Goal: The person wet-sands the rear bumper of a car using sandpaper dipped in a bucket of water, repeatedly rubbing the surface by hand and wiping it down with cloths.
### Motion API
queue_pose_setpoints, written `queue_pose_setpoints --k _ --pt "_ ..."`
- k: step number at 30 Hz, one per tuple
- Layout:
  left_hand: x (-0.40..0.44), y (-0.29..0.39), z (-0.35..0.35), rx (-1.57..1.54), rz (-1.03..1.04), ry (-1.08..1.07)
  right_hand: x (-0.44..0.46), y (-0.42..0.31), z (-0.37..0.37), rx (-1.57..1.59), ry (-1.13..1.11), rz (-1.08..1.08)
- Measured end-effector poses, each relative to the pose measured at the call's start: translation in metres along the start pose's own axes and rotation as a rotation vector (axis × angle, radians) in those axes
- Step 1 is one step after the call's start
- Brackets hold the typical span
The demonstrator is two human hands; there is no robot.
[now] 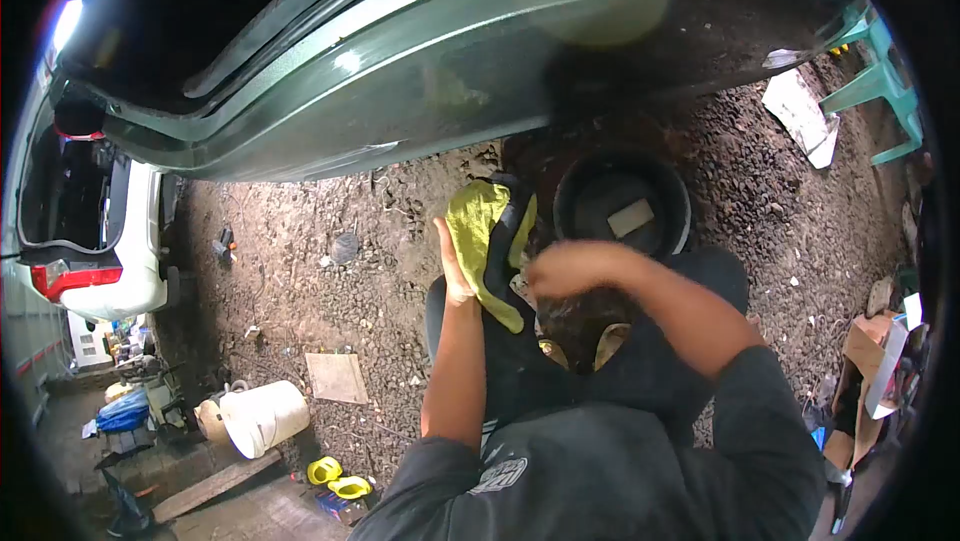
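Note:
My left hand (456, 266) holds up a yellow-and-black cloth (475, 213). The cloth hangs in folds above my knees, its lower end drooping to the right of my wrist. Part of that hand's grip is hidden behind the fabric. Just right of the cloth is my right hand (565, 269), bent inward and blurred, so its fingers do not show clearly. Beyond it stands a round black tub (688, 211) with what looks like dark water inside. A pale rectangular block (631, 218) lies in the tub.
A grey-green car body panel (420, 106) spans the top of the view, close overhead. Gravelly soil surrounds me. A white bucket (265, 416), a flat tile (337, 378) and yellow shoes (338, 478) lie at left; a green plastic chair (880, 86) and a cardboard box (868, 361) at right.

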State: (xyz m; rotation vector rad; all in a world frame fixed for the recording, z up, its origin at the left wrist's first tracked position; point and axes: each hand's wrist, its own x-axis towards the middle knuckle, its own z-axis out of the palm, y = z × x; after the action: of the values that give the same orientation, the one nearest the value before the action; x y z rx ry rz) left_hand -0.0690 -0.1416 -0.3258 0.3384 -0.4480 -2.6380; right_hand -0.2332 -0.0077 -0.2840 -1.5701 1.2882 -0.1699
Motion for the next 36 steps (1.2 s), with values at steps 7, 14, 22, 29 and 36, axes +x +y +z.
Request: queue_pose_setpoints --k 7,14,22,29,36 --pt "-0.014 -0.005 -0.026 0.402 0.099 0.205 -0.011 0.054 -0.043 0.213 0.454 0.148" --pt "-0.023 -0.002 -0.034 0.134 0.070 0.122 -0.030 0.027 -0.053 0.594 0.383 -0.116" --pt "0.009 -0.034 -0.010 0.367 -0.557 0.238 -0.066 0.009 -0.055 0.875 0.747 -0.025" --pt "0.001 -0.046 -0.009 0.660 -0.541 0.037 -0.076 0.005 -0.050 1.094 0.596 -0.173" --pt "0.007 -0.003 -0.007 0.604 -0.028 0.245 -0.118 0.024 -0.067 0.990 0.573 -0.165"
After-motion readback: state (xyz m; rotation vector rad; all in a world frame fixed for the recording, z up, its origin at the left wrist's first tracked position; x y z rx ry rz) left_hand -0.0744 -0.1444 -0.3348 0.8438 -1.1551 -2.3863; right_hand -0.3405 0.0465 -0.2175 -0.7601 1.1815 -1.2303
